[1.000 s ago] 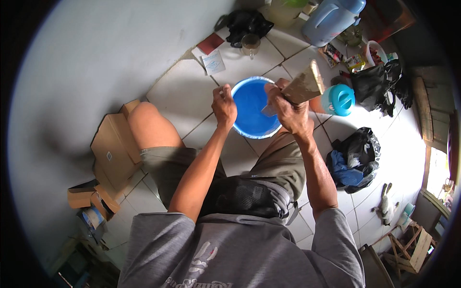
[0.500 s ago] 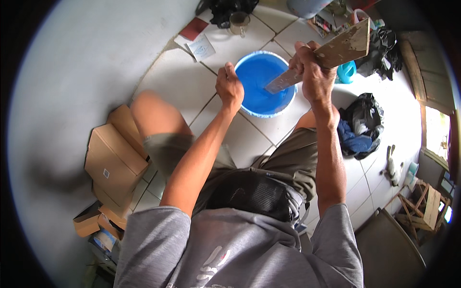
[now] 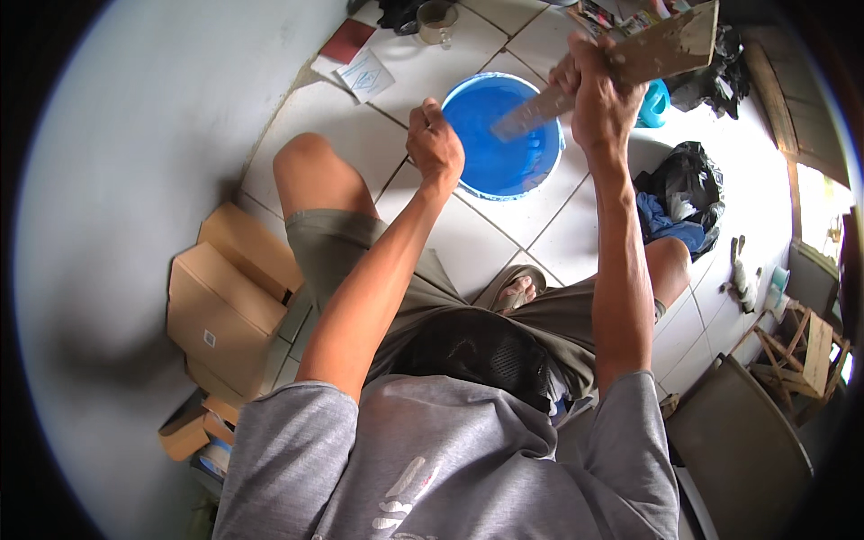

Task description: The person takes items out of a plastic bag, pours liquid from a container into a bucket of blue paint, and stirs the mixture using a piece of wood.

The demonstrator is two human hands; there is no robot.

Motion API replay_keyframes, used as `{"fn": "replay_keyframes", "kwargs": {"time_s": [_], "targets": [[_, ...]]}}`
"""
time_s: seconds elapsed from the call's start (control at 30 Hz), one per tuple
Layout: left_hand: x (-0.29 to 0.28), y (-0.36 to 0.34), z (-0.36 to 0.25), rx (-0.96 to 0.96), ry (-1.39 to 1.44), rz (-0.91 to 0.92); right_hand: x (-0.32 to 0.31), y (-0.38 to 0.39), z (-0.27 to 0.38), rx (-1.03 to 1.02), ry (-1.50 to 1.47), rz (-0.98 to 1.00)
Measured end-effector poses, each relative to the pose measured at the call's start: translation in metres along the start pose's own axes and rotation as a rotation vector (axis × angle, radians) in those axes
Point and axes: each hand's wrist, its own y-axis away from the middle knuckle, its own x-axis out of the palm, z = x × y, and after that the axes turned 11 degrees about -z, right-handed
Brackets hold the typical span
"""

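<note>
A round bucket [image 3: 555,168] of bright blue paint [image 3: 490,160] stands on the floor in front of me, its pale rim smeared with blue. My left hand [image 3: 436,146] is closed at the left side of that rim, its grip partly hidden. In my right hand [image 3: 601,99], above the bucket's right side, is a flat wooden stick [image 3: 666,47], worn and flecked with paint. The fingers wrap round its middle, and it slants down to the left. Its blurred lower end is over or in the paint; I cannot tell which.
Along the left wall are a folded cardboard box [image 3: 225,292], a dark red sheet [image 3: 347,41] and a white packet [image 3: 365,76]. A glass mug [image 3: 436,24] stands beyond the bucket. To the right lie a black plastic bag [image 3: 693,184] with blue cloth and a cat [image 3: 743,275].
The stick has tilted and its lower end has shifted a little left. My knees have spread wider, and a sandalled foot now shows. The left hand stays at the bucket's rim.
</note>
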Motion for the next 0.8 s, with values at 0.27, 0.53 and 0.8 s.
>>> {"fn": "replay_keyframes", "kwargs": {"time_s": [0.27, 0.53, 0.8], "targets": [[0.003, 0.000, 0.000, 0.049, 0.019, -0.021, 0.010, 0.028, 0.007, 0.072, -0.006, 0.091], [0.002, -0.004, 0.002, 0.052, 0.010, -0.049, -0.012, -0.018, -0.014, -0.005, -0.096, -0.048], [0.005, -0.003, 0.004, 0.082, -0.021, -0.043, -0.004, 0.009, -0.005, 0.086, -0.083, 0.014]]}}
